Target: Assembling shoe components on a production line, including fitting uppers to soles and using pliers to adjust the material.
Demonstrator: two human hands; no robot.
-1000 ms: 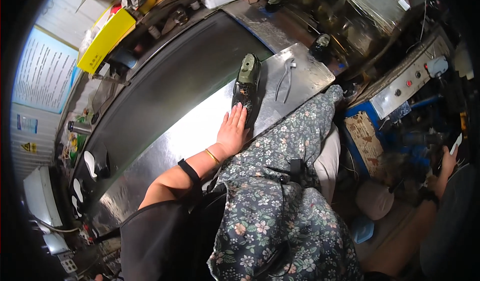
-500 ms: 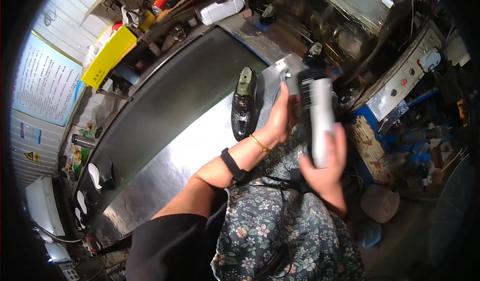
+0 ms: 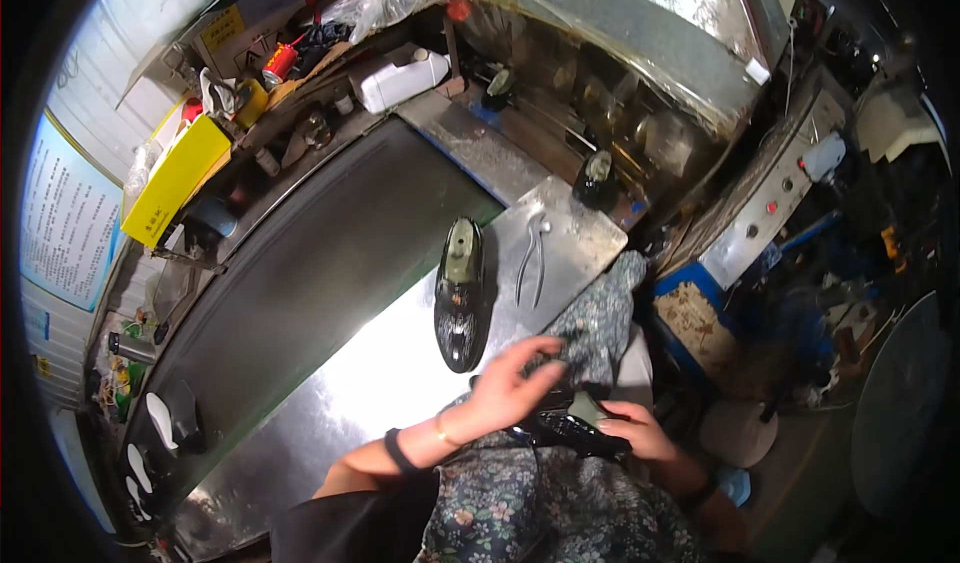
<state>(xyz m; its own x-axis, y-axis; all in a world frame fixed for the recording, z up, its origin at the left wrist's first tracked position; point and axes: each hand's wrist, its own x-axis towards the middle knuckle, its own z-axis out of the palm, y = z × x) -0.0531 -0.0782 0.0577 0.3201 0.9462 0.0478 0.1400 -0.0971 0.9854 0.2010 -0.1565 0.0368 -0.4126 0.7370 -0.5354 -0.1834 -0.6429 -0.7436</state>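
Metal bench (image 3: 300,403) w/ blk shoe (image 3: 460,313) on top; L hand (image 3: 508,388) loose, R hand (image 3: 642,433) grasping 2nd shoe (image 3: 565,433).

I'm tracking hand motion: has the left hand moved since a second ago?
Yes: the left hand has moved right relative to the pliers, off the shoe beside them.

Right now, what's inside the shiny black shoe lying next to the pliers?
A green block fills the opening of the black shoe. Whatever is farther in, toward the toe, can't be seen, because the shiny black upper covers it.
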